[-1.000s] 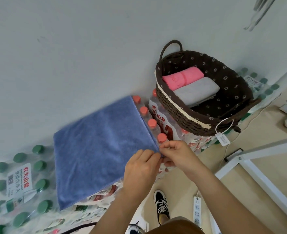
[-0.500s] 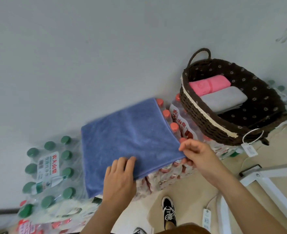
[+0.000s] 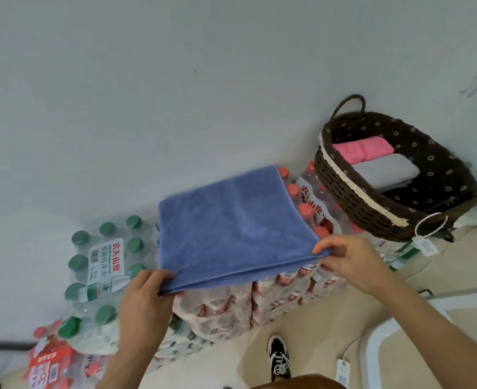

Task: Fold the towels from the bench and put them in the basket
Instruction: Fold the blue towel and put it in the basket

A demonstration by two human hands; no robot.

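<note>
A blue towel [image 3: 231, 228], folded double, lies flat on top of stacked packs of red-capped water bottles [image 3: 304, 209]. My left hand [image 3: 144, 299] pinches its near left corner and my right hand [image 3: 349, 259] pinches its near right corner, both layers together. To the right, a dark brown woven basket [image 3: 352, 197] with a dotted lining sits on more bottle packs. Inside it lie a folded pink towel [image 3: 363, 150] and a folded grey towel [image 3: 383, 172], side by side.
A pack of green-capped bottles [image 3: 105, 259] stands left of the towel, with red-labelled packs [image 3: 52, 363] below it. A plain wall rises behind. On the floor are my shoe [image 3: 279, 357], a white power strip [image 3: 342, 372] and a white frame [image 3: 377, 346] at the right.
My left hand has slid from the towel's near right corner, along the near edge, to the left corner. The right hand keeps hold of the right corner. The view has shifted left.
</note>
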